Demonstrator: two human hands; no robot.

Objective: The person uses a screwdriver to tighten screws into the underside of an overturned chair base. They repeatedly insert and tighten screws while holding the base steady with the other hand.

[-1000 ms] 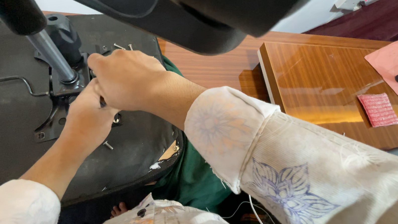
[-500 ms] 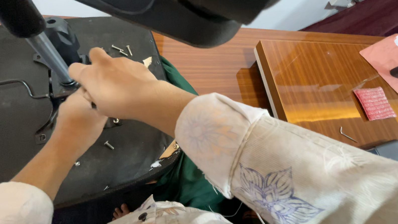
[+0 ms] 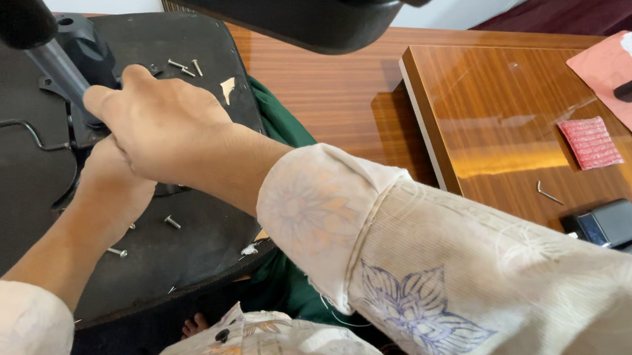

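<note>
Both hands slid left, right hand [image 3: 157, 125] and left hand [image 3: 112, 186] clutching one chair mechanism [image 3: 79, 78] beside five loose screws [image 3: 172, 221]

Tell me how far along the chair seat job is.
Done: the metal bracket sits on the upturned black seat. In hand: both hands, right hand over left hand, work at the bracket. Left: loose screws lie unfitted on the seat; the hex key lies on the table.
</note>
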